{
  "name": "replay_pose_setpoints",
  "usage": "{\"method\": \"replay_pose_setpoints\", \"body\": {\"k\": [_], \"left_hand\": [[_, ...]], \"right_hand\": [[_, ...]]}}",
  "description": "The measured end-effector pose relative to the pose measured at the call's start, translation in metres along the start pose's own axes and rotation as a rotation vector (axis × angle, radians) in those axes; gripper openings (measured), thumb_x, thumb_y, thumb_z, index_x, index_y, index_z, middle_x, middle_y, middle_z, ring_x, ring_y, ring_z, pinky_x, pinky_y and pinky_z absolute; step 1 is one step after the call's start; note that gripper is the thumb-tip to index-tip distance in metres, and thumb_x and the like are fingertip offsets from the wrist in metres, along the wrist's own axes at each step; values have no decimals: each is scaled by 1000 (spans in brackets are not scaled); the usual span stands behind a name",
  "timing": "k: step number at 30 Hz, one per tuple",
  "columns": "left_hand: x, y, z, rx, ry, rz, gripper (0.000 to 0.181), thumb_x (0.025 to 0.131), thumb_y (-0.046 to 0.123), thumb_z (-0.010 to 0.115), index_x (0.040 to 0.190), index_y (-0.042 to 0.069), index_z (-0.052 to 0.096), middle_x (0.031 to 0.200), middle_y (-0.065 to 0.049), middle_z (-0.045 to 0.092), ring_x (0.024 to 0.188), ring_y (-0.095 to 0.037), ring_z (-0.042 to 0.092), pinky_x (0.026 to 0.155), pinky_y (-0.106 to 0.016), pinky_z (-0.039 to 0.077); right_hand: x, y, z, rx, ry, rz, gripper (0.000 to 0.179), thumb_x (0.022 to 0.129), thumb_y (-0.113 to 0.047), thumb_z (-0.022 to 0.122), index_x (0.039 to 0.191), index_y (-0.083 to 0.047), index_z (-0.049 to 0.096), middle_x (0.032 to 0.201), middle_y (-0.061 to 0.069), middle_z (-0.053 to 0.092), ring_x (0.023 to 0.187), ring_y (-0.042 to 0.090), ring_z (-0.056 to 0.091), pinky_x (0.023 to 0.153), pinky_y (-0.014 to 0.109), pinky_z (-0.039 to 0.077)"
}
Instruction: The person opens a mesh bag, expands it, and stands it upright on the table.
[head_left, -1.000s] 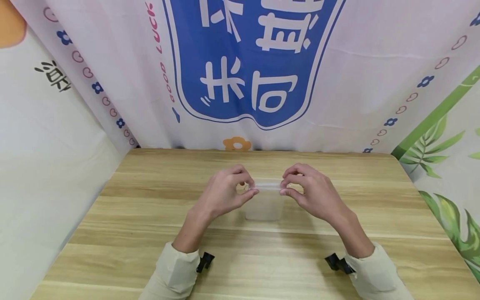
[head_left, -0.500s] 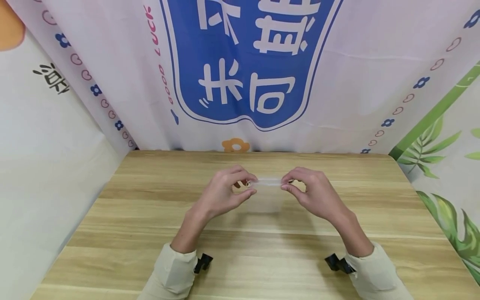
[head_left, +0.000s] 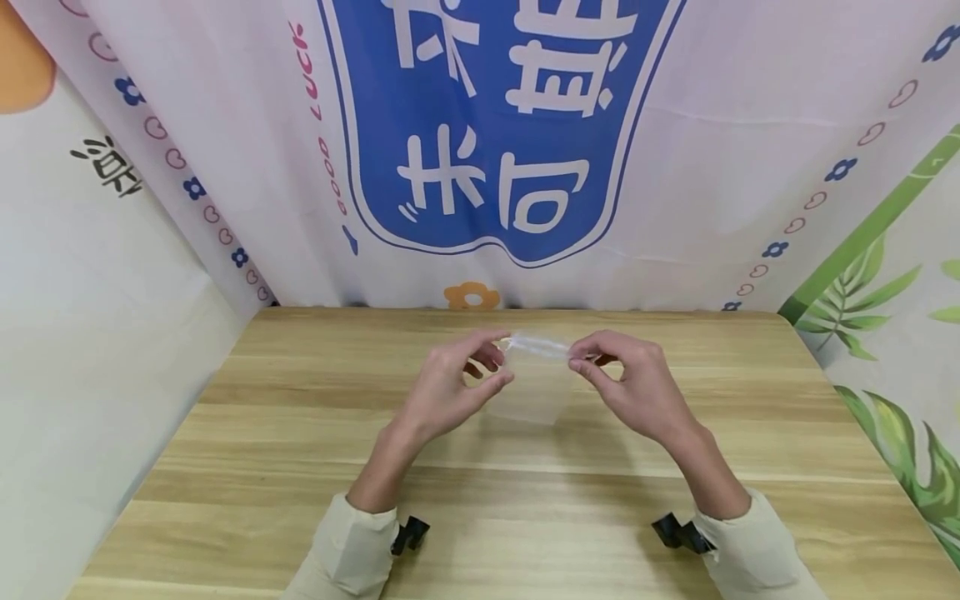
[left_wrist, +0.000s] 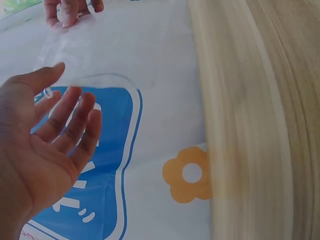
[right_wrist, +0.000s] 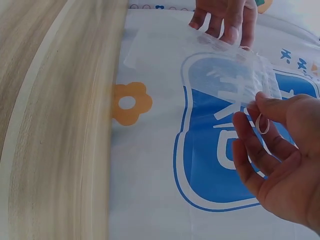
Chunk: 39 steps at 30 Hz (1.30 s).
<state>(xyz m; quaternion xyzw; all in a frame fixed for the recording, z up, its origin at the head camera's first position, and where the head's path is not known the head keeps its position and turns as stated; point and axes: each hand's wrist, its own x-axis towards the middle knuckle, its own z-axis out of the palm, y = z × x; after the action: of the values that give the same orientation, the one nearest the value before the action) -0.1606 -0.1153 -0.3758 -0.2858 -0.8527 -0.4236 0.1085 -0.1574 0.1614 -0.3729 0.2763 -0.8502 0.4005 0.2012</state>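
Note:
A clear plastic drawstring bag (head_left: 534, 387) hangs above the table between the two hands. My right hand (head_left: 630, 379) pinches one upper corner between thumb and fingertip, and a small white cord loop (right_wrist: 261, 124) sticks out beside those fingers. At the opposite corner, my left hand (head_left: 453, 383) has its thumb and fingers spread apart around the bag's edge. In the left wrist view that hand grips nothing, and another small loop (left_wrist: 48, 92) shows near its thumb and fingers. The bag's top edge slants, lower toward the right hand. Its contents, if any, are not visible.
Under the hands lies a light wood-grain table (head_left: 517, 517). A printed white curtain (head_left: 705, 183) with a blue panel hangs along its far edge. Black camera mounts (head_left: 410, 535) sit at both sleeve cuffs.
Both hands earlier pinched the bag's top edge. The left fingers have since opened away from it, and the bag's left corner has risen so the top edge tilts.

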Motion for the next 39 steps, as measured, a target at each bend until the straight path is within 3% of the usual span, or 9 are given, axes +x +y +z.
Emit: {"method": "replay_pose_setpoints", "body": {"k": [7, 14, 21, 26, 33, 39], "left_hand": [[-1, -1, 4, -42, 40, 19, 23, 97, 3, 78, 119, 1, 74, 96, -10, 81, 87, -22, 78, 74, -34, 66], [-1, -1, 3, -37, 61, 11, 18, 99, 2, 76, 116, 2, 76, 98, -11, 80, 86, -21, 76, 75, -32, 66], [0, -3, 4, 14, 59, 30, 14, 99, 2, 74, 113, 3, 78, 94, -8, 76, 85, -17, 72, 73, -26, 65], [0, -2, 6, 33, 46, 37, 11, 98, 2, 75, 108, 2, 80, 91, -7, 74, 83, -15, 68, 72, -24, 63], [-1, 2, 9, 40, 40, 46, 10, 98, 5, 78, 108, 4, 80, 91, -5, 74, 81, -13, 68, 73, -22, 63], [0, 4, 12, 54, 52, 79, 11, 96, 6, 80, 107, 5, 80, 91, -5, 76, 81, -12, 69, 72, -21, 62]], "right_hand": [[0, 1, 0, 20, 19, 15, 10, 95, -6, 81, 101, -13, 78, 91, 1, 80, 82, 5, 71, 70, 21, 59], [0, 2, 0, 20, 4, 47, 12, 95, -6, 82, 105, -10, 78, 96, 1, 79, 88, 13, 74, 80, 39, 66], [1, -1, 2, 51, -5, 115, 36, 91, -8, 86, 123, -4, 71, 115, 11, 78, 107, 25, 74, 90, 48, 65], [4, -5, 10, 44, -47, 85, 49, 89, -11, 89, 133, -6, 68, 125, 10, 77, 117, 26, 72, 94, 50, 63], [9, -10, 21, 45, -105, 60, 43, 91, -15, 87, 131, -8, 71, 124, 7, 78, 111, 24, 74, 92, 51, 62], [10, -12, 24, 37, -122, 87, 25, 94, -14, 84, 118, -10, 77, 109, 2, 81, 94, 16, 73, 82, 35, 59]]}}
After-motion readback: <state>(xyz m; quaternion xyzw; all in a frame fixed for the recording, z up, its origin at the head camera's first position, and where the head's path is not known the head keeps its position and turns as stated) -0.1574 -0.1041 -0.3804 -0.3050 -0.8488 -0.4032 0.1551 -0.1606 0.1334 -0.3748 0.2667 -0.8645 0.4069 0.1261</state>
